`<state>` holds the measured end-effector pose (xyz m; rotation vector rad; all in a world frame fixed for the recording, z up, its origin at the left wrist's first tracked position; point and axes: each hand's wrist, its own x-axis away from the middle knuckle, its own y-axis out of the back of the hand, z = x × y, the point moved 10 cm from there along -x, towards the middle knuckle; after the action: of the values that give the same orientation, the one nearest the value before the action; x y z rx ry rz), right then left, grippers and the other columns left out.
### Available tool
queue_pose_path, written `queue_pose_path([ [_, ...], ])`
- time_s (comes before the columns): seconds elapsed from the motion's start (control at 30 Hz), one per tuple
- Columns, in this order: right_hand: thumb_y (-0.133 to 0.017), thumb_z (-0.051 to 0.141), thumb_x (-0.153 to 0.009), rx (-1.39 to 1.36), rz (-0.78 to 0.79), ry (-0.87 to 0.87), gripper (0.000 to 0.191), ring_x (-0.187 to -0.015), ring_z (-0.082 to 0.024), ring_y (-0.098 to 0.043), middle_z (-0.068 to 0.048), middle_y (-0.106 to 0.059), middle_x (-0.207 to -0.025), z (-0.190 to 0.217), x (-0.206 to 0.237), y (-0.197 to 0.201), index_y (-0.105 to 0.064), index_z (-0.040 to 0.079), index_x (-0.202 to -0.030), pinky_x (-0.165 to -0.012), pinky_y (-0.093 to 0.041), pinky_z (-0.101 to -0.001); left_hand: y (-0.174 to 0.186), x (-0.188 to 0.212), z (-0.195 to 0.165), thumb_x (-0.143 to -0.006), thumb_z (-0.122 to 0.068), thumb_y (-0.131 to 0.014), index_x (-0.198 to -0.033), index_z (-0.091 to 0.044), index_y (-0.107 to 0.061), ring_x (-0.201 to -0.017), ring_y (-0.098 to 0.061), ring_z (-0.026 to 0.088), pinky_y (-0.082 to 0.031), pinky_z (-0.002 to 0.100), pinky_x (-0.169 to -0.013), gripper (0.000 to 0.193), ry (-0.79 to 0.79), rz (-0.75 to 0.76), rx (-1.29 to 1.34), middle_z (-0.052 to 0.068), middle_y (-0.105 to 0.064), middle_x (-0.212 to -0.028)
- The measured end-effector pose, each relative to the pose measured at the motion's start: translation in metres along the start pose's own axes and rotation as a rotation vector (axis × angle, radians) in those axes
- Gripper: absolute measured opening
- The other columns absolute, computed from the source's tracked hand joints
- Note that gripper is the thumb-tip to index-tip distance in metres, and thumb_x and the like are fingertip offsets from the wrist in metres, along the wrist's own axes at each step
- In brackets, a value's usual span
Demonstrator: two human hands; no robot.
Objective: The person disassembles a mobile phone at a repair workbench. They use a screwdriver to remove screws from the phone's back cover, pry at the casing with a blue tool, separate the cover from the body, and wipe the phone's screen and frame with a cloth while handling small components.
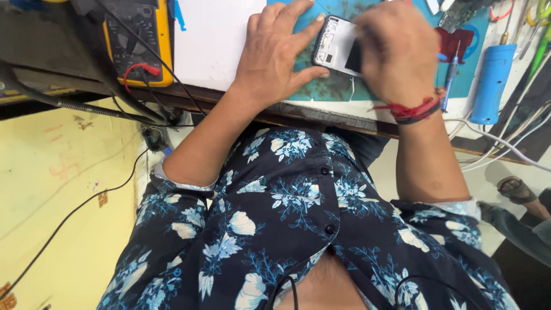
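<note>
the biggest thing is the person's dark blue shirt [298, 229] with white and blue flowers, filling the bottom of the view. above it runs the work table [224, 95], with a white sheet [212, 40] and a blue-green mat [321, 86] on top.

at the far left sits a yellow meter [138, 40] with red and black wires. at the right lies a fat blue tool [492, 83], and a thin blue pen-like tool [449, 77] lies just beside it.

the left hand [275, 54] lies flat and open on the mat, with its fingers and thumb pressing the left edge of the opened phone [338, 46]. the phone lies on the mat between both hands, with its inside parts showing.

the right hand [396, 51] covers the right side of the phone, fingers curled down on it. it is blurry, so i cannot tell if it pinches anything. a red thread band [410, 109] goes around that wrist.
</note>
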<state>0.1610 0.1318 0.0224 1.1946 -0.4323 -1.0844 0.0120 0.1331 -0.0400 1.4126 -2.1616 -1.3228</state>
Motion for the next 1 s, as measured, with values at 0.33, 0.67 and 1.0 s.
queue_pose_path([
  [0.33,-0.071,0.001,-0.099,0.114,-0.111,-0.308,0.007,-0.096,-0.037,-0.067,-0.014,-0.07,-0.103,-0.025,0.044,0.004,-0.068,0.004,-0.105,-0.081,-0.05,-0.047,0.011,-0.01,0.006,-0.093,-0.046,-0.09,-0.118,-0.008,-0.062,-0.112,-0.055,0.029,-0.038,0.044,-0.096,0.054,0.059,-0.092,-0.021,0.005,-0.06,-0.117],
  [0.67,-0.078,0.003,-0.104,-0.328,-0.189,-0.418,0.009,-0.098,-0.028,-0.071,-0.014,-0.071,-0.106,-0.001,0.058,0.007,-0.072,0.002,-0.11,-0.086,-0.055,-0.0355,0.025,-0.014,-0.009,-0.1,-0.019,-0.08,-0.109,-0.007,-0.068,-0.102,-0.064,0.024,-0.048,0.039,-0.086,0.019,0.06,-0.234,0.274,0.006,-0.066,-0.11],
  [1.0,-0.077,0.001,-0.105,-0.611,-0.166,-0.467,0.014,-0.091,-0.026,-0.067,-0.012,-0.072,-0.107,-0.004,0.049,-0.013,-0.071,0.0,-0.117,-0.084,-0.054,-0.0346,0.013,0.015,0.005,-0.103,-0.021,-0.074,-0.088,-0.002,-0.07,-0.079,-0.069,0.02,-0.053,0.032,-0.071,0.025,0.307,-0.23,0.599,0.007,-0.071,-0.086],
])
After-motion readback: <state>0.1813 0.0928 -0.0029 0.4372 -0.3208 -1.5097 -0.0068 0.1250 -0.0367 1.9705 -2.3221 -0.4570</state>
